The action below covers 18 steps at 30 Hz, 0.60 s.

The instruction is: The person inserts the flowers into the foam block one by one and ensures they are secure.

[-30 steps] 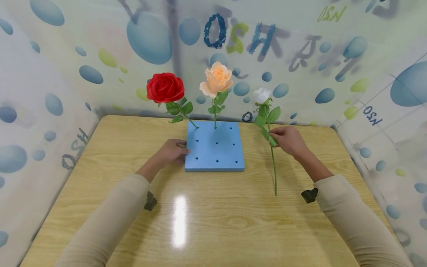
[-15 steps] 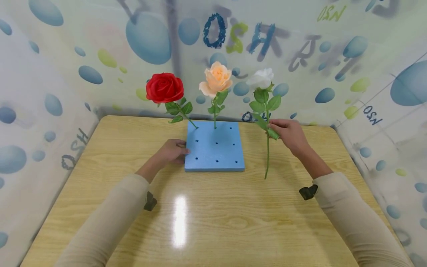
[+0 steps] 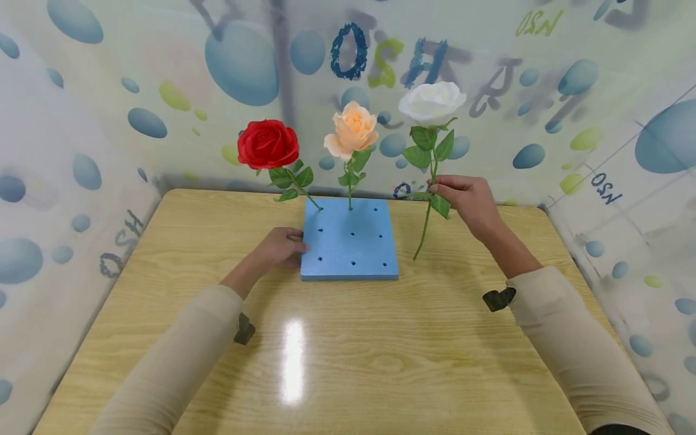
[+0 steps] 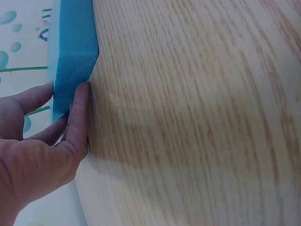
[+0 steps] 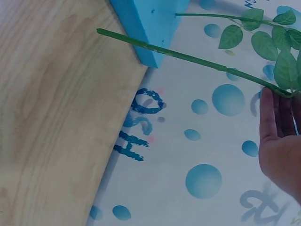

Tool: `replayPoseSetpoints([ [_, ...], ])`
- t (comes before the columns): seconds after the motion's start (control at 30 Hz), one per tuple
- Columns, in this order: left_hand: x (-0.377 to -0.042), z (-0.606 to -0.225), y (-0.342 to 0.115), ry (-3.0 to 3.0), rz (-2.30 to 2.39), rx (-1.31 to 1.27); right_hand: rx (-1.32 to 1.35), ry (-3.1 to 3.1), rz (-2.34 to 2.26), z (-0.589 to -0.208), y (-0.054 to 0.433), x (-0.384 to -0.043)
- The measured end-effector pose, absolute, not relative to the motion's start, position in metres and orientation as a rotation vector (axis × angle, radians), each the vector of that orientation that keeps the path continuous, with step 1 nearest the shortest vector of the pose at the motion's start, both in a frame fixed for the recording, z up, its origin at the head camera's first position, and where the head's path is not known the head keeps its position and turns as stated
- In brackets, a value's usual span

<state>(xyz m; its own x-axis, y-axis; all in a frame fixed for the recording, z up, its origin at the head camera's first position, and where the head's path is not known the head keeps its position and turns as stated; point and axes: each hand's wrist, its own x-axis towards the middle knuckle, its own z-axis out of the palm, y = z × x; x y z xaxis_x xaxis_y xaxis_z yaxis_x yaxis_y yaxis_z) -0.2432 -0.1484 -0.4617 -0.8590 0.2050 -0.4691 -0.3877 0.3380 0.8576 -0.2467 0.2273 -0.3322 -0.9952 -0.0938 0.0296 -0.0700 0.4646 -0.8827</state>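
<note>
My right hand (image 3: 469, 202) pinches the stem of a white rose (image 3: 432, 104) among its leaves, to the right of a blue foam board (image 3: 365, 249). The bloom points up, and the stem's bare lower end slants down to the left, off the board's right edge. In the right wrist view the cut stem (image 5: 188, 57) overlaps a corner of the board. My left hand (image 3: 278, 248) grips the board's left edge, thumb at the top face and fingers (image 4: 81, 110) along the side. A red rose (image 3: 269, 145) and a peach rose (image 3: 353, 130) stand in back-row holes.
The board lies on a wooden table (image 3: 348, 356) and has several small holes, including one at the back right (image 3: 376, 209). A patterned wall (image 3: 489, 36) rises close behind the table. Walls also flank both sides.
My right hand has lifted the white rose and moved slightly left. Its bloom is higher, and the stem's lower end has swung up and left, closer to the board. The left hand stays put.
</note>
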Motion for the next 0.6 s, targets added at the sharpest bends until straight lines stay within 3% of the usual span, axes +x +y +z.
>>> replayPoseSetpoints([
  [0.6, -0.242, -0.458, -0.148, 2.086, 1.549, -0.176, -0.354, 2.577, -1.912, -0.308, 0.205, -0.272],
])
